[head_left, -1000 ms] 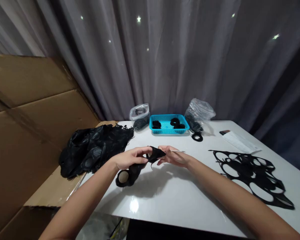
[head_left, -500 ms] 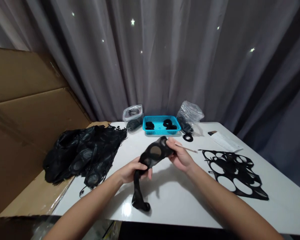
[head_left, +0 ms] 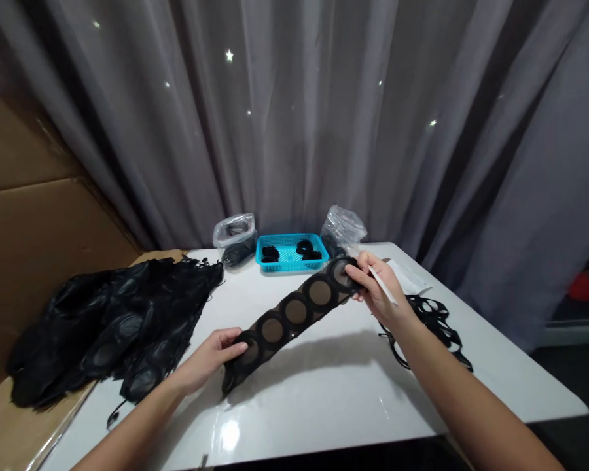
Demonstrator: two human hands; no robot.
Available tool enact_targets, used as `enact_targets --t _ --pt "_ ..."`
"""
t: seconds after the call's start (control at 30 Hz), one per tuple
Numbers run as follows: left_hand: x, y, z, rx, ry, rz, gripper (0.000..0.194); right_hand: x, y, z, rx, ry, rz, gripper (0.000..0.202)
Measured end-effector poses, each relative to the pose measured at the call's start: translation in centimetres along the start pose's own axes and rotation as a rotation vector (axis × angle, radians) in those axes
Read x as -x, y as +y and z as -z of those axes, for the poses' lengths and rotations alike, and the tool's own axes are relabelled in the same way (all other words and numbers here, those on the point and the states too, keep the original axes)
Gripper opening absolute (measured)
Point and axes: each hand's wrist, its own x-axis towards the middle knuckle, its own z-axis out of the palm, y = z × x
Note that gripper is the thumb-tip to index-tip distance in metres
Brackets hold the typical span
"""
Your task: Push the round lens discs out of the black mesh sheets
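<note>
A black sheer fabric strip [head_left: 295, 311] with a row of round ring shapes is stretched slantwise above the white table. My left hand [head_left: 220, 353] pinches its lower left end, where a short piece hangs down. At the upper right end, my right hand [head_left: 375, 288] grips the strip between thumb and fingers. A thin white stick [head_left: 383, 285] also sits in my right hand, pointing down to the right. Beyond the strip stands a blue basket [head_left: 289, 269] with several black rings [head_left: 304, 248] in it.
A heap of black fabric [head_left: 122, 320] lies at left by a cardboard box [head_left: 39, 261]. Bag-lined containers [head_left: 234, 239] and a clear plastic bag [head_left: 343, 226] flank the basket. Cut-out black fabric [head_left: 434, 327] with round holes and a white sheet [head_left: 407, 277] lie right on the table [head_left: 324, 405].
The strip, bunched and folded before, is now drawn out nearly straight. My left hand has moved left and my right hand further right. The view has turned to the right.
</note>
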Motion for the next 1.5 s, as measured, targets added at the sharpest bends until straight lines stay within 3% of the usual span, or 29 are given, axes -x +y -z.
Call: enact_targets --t 0.2,0.47,0.53,0.6,0.67,0.73,0.83,0.9,0.97,1.03,1.13,1.23,1.33,1.4,1.5 --pt "-0.5 1.4 2.1 0.0 0.179 0.082 0.05 1.3 2.2 4.1 0.206 0.066 0.059 0.053" --pt "-1.3 2.3 2.7 -0.126 0.157 0.113 0.05 2.4 3.7 6.2 0.255 0.055 0.004 0.049" --pt "-1.8 2.6 3.0 -0.245 0.175 0.061 0.049 2.1 4.1 6.8 0.301 0.042 -0.004 0.048" --pt "-2.3 2.8 3.5 -0.428 0.236 -0.077 0.046 1.5 4.8 7.6 0.369 0.024 0.032 0.049" --pt "-2.5 2.7 4.1 -0.645 0.263 -0.267 0.039 0.9 5.6 8.7 0.433 -0.042 0.061 0.049" --pt "-2.3 2.1 4.5 -0.863 0.189 -0.421 0.031 0.8 6.6 9.9 0.495 -0.192 0.006 0.046" --pt "-0.9 0.5 4.5 -1.186 -0.027 -0.462 0.026 2.0 7.8 12.0 0.636 -0.473 -0.15 0.041" --pt "0.2 -0.4 4.1 -1.367 -0.007 -0.484 0.029 3.1 8.0 13.1 0.662 -0.521 -0.212 0.038" --pt "0.8 -0.7 3.1 -1.458 0.095 -0.556 0.026 4.1 7.7 13.6 0.594 -0.397 -0.232 0.038" --pt "0.6 -0.3 1.6 -1.467 0.169 -0.575 0.024 4.6 7.3 13.6 0.489 -0.195 -0.204 0.039" --pt "-1.6 0.4 -2.2 -1.346 0.106 -0.593 0.025 4.9 7.3 12.4 0.31 -0.031 -0.219 0.048" --pt "-5.0 0.0 -7.3 -1.259 -0.035 -0.676 0.026 5.5 8.1 10.1 0.283 -0.05 -0.382 0.059" --pt "-7.9 -1.6 -11.7 -1.272 -0.151 -0.719 0.047 6.4 8.9 8.2 0.457 -0.133 -0.455 0.049" --pt "-9.1 -2.6 -13.6 -1.288 -0.167 -0.69 0.054 6.8 9.3 7.7 0.545 -0.173 -0.406 0.036" --pt "-9.7 -3.5 -14.6 -1.289 -0.182 -0.638 0.055 6.9 9.6 8.0 0.546 -0.161 -0.392 0.027"
